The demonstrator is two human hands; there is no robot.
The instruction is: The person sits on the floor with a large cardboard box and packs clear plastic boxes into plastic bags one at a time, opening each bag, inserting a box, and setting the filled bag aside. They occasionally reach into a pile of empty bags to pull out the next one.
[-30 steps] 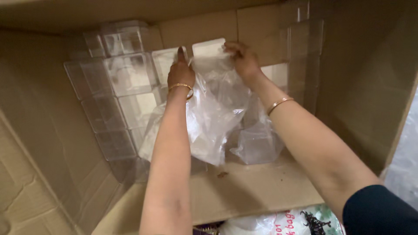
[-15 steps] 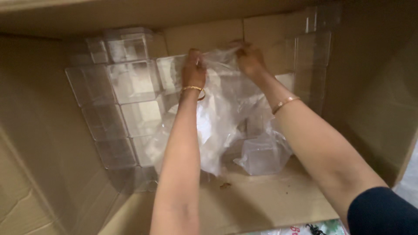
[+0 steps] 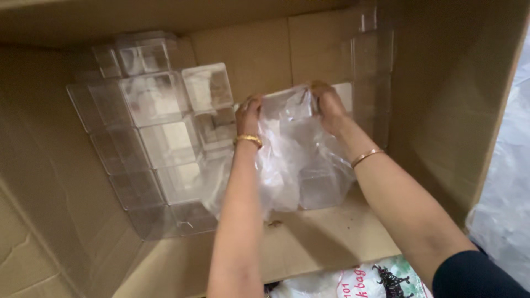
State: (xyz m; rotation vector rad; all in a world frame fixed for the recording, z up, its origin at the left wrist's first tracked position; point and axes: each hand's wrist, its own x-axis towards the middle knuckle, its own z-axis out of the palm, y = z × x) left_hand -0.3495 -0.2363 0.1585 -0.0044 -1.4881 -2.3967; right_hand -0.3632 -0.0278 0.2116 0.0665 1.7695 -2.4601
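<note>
Both my hands reach into a large cardboard box (image 3: 441,110). My left hand (image 3: 248,115) grips the left top edge of a clear plastic bag (image 3: 287,160), and my right hand (image 3: 329,106) grips its right top edge. The bag hangs down between my forearms and holds clear plastic containers, one showing at its lower end (image 3: 320,187). A gold bangle sits on each wrist. Stacked clear plastic containers (image 3: 154,138) fill the box's left side, right beside my left hand.
A tall column of clear containers (image 3: 372,72) stands against the box's back right corner. Below the box's near edge lies a white printed bag (image 3: 375,278). Clear plastic sheeting (image 3: 505,182) shows outside the box at the right.
My hands and the bag have shifted lower and to the right in view, as the camera moved; the hands have come slightly closer together on the bag's top edge.
</note>
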